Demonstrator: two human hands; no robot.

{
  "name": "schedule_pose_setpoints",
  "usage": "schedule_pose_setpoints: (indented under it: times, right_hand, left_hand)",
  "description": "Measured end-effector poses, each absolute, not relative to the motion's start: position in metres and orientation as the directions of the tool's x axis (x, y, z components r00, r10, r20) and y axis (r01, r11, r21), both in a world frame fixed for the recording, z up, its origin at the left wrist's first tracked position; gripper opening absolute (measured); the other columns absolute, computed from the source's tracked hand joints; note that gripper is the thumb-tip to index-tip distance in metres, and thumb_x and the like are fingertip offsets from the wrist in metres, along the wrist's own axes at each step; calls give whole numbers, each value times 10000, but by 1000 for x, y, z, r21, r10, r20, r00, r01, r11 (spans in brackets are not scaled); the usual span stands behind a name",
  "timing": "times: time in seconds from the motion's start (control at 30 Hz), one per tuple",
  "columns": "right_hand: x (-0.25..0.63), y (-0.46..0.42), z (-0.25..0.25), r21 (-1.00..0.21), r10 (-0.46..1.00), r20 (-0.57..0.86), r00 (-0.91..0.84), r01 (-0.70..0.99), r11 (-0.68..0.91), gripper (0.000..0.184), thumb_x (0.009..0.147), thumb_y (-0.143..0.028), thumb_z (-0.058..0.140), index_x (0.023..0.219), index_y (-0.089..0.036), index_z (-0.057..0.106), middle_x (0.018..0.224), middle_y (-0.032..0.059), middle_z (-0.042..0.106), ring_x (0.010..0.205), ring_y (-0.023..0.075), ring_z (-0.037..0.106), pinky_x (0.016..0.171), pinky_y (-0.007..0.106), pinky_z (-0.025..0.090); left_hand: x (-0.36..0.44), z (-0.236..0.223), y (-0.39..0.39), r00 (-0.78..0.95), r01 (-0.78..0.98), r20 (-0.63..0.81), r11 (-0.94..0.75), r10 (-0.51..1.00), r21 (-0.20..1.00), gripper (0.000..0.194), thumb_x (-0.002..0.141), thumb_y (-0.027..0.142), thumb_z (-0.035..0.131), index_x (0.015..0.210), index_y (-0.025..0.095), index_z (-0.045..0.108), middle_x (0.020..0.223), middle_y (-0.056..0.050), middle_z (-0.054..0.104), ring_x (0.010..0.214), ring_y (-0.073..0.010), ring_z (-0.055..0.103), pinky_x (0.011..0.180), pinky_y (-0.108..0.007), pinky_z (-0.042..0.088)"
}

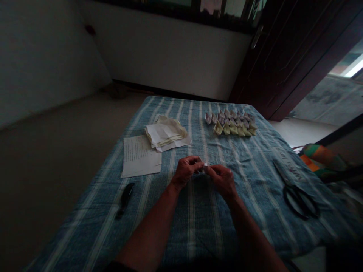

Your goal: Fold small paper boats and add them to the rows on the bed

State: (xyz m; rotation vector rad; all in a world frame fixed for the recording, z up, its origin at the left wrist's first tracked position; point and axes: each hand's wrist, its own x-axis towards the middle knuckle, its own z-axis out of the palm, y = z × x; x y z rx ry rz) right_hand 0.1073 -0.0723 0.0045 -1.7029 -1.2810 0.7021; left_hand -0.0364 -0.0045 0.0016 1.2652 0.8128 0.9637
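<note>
Left hand (185, 172) and right hand (222, 181) pinch one small folded paper (204, 165); nearby, roughly thirty paper boats (231, 122), one paper stack (166, 134), one loose sheet (140, 156), one pair of scissors (280, 170).

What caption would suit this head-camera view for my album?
Left hand and right hand pinch small folded paper beside paper boats.

Setting: domestic room, most likely a bedroom in a home. Basis: a blue-and-white striped sheet (181, 109) spreads over what looks like a low bed, though a cloth-covered table cannot be ruled out. Walls are plain and painted, with a dark band of window (215, 7) set high along the far wall (170, 53). A dark wooden door (272, 56) with a lever handle (256, 37) stands ajar onto a lit adjoining room. Pale floor (62, 151) surrounds the sheet. Multicoloured fabric (320, 158) sits at right. Household scissors (300, 200) and folded paper boats (231, 122) lie directly on the sheet.
</note>
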Motion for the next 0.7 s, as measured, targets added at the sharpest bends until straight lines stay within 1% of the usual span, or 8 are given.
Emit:
schedule_pose_setpoints:
  times: [0.2, 0.37, 0.53, 0.7]
  right_hand:
    - [107, -72, 8, -878, 945, 49, 322, 465, -113, 343, 764, -489, 590, 779, -187, 752, 740, 32, 712, 703, 181, 633, 625, 260, 449]
    - [103, -74, 16, -879, 935, 36, 354, 456, -139, 317, 770, -451, 588, 775, -181, 754, 730, 26, 712, 710, 177, 634, 640, 257, 444]
    - [102, -74, 20, -880, 934, -18, 357, 438, -185, 330, 773, -460, 584, 760, -181, 760, 664, 10, 687, 662, 167, 612, 597, 250, 419]
    - [101, -73, 17, -889, 935, -8, 355, 424, -169, 339, 775, -464, 587, 741, -170, 751, 652, 10, 677, 647, 165, 601, 583, 251, 408]
  left_hand:
    - [-37, 2, -5, 409, -132, 7, 52, 913, 990, 170, 650, 301, 732, 693, 146, 676, 584, 23, 606, 531, -92, 510, 525, -220, 399]
    - [-37, 1, -5, 421, -129, 16, 42, 907, 991, 189, 654, 316, 737, 717, 144, 691, 594, 20, 602, 539, -94, 508, 533, -224, 403]
    - [-36, 3, -6, 414, -123, 6, 50, 910, 991, 206, 637, 329, 745, 706, 143, 689, 589, 16, 598, 539, -96, 498, 527, -224, 398]
    - [-36, 4, -6, 415, -115, 2, 50, 910, 992, 194, 645, 328, 740, 686, 148, 679, 586, 24, 586, 530, -90, 489, 532, -223, 399]
